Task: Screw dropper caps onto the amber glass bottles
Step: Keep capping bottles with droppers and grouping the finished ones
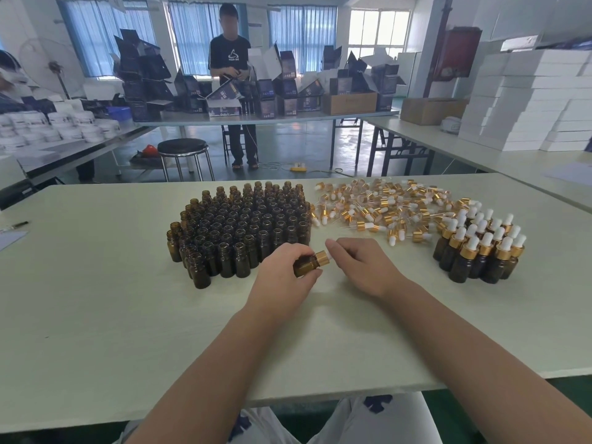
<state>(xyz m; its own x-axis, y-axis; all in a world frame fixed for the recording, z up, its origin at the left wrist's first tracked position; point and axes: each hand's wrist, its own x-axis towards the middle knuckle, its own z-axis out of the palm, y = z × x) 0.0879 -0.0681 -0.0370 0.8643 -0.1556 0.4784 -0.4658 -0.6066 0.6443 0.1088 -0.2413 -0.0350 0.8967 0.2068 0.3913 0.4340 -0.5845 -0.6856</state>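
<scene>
The head view looks forward and down, close over the table [96, 315].

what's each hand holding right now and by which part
The left hand grips one amber bottle around its glass body, tilted sideways; the right hand pinches the gold dropper cap on its neck.

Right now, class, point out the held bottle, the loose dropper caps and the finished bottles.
held bottle [304, 266], head view, amber body
loose dropper caps [384, 208], head view, heap's middle
finished bottles [469, 251], head view, gold collar
</scene>
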